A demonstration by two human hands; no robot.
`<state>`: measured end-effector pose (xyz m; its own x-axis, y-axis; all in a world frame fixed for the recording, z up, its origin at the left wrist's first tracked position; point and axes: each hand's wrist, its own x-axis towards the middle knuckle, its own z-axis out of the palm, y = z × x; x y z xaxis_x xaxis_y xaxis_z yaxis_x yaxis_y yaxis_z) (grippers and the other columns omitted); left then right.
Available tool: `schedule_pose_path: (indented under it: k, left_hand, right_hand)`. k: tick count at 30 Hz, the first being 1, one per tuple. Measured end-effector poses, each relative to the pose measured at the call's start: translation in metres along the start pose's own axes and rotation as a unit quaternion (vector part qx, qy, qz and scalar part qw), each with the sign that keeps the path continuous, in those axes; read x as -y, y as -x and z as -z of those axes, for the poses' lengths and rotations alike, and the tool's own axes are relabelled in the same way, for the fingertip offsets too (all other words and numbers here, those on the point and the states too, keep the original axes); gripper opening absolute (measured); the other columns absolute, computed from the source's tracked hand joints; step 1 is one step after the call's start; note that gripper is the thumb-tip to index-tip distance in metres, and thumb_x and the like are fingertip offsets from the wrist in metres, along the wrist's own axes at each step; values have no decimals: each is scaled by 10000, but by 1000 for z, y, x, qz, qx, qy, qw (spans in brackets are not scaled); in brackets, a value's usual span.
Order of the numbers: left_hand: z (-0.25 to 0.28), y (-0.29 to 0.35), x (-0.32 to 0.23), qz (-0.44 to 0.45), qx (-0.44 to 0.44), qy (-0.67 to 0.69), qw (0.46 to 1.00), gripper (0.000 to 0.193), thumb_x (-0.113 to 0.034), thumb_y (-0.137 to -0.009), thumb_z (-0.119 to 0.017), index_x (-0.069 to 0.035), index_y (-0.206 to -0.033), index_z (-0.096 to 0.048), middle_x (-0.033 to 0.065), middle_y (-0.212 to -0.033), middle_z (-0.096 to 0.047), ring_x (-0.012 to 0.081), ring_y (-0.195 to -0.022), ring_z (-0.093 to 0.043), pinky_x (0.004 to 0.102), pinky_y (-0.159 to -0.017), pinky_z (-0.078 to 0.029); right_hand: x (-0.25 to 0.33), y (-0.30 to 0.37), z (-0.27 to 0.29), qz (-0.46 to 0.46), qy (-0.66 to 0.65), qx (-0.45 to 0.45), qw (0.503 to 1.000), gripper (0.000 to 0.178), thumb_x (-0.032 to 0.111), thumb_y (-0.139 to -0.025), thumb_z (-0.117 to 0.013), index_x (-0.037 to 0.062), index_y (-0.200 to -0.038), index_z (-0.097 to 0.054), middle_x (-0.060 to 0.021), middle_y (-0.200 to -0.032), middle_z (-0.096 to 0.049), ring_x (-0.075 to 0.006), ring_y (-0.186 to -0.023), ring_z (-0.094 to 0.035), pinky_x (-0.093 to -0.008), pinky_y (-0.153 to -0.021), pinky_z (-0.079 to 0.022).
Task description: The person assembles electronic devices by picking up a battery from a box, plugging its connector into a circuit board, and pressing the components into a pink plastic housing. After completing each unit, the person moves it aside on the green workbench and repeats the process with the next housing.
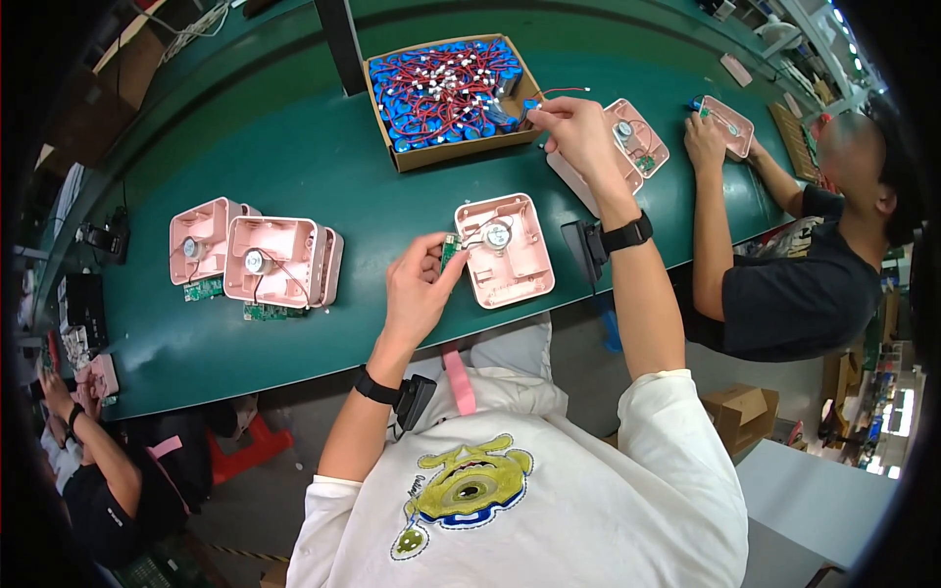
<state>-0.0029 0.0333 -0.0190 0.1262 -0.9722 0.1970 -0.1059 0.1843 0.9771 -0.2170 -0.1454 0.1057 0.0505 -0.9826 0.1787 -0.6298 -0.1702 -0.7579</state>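
Note:
Between the thumb and fingers of my left hand (420,279) is a small green circuit board (450,251). Wires run from it to a round silver speaker (498,235) in the open pink plastic housing (517,274) lying in front of me. My right hand (578,132) reaches to the far side and pinches a blue cylindrical battery (531,106) with a red lead, at the right edge of a cardboard box (441,152). That box is packed with blue batteries (417,122), red wires and white connectors.
Stacked pink housings (328,269) with speakers and hanging boards stand at the left on the green table (382,206). More pink housings (647,137) lie beyond my right forearm. A co-worker (814,284) at the right handles another housing (740,132); a second person (113,465) sits lower left.

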Motion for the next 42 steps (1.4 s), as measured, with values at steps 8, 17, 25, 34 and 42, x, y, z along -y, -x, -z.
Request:
schedule_pose_path:
  k: [8,17,25,34,42]
  left_hand:
    - [0,1,3,-2,-7,16,1000,266,-46,-943,-800,48,-1149,-660,2,-861,-637,12,-670,-492,185,-545,-407]
    - [0,1,5,16,-5,15,1000,267,-35,-944,-797,51,-1157,-660,9,-906,-652,8,-683,-509,181,-553,-414]
    - [0,-1,4,13,-27,46,999,249,-22,-937,-794,53,-1141,-673,24,-917,-647,12,-687,-526,184,-558,-431]
    - [-5,-1,-2,-35,-22,22,999,215,-6,-919,-797,46,-1098,-688,4,-894,-614,18,-681,-506,187,-554,-409]
    - [-8,-2,-9,-50,-25,6,998,214,-10,-909,-802,35,-1089,-697,-8,-869,-586,21,-665,-480,189,-549,-393]
  right_hand:
    - [15,0,0,80,-197,-28,977,237,160,-987,-725,-41,-1103,-772,-60,-864,-761,-86,-674,-654,-219,-612,-499]
    - [47,33,14,100,-428,19,898,256,123,-1059,-642,-41,-1239,-720,-98,-1051,-744,-86,-766,-642,-239,-663,-541]
    - [49,63,27,149,-379,120,905,269,118,-1064,-641,-36,-1272,-715,-54,-968,-715,-99,-765,-641,-240,-706,-544]
    - [51,75,23,108,-405,177,891,173,99,-1046,-663,-27,-1163,-671,-59,-947,-710,-89,-781,-645,-240,-716,-540]
    - [49,77,13,78,-403,199,890,144,103,-1039,-674,-11,-1124,-649,-55,-930,-702,-86,-784,-645,-234,-717,-536]
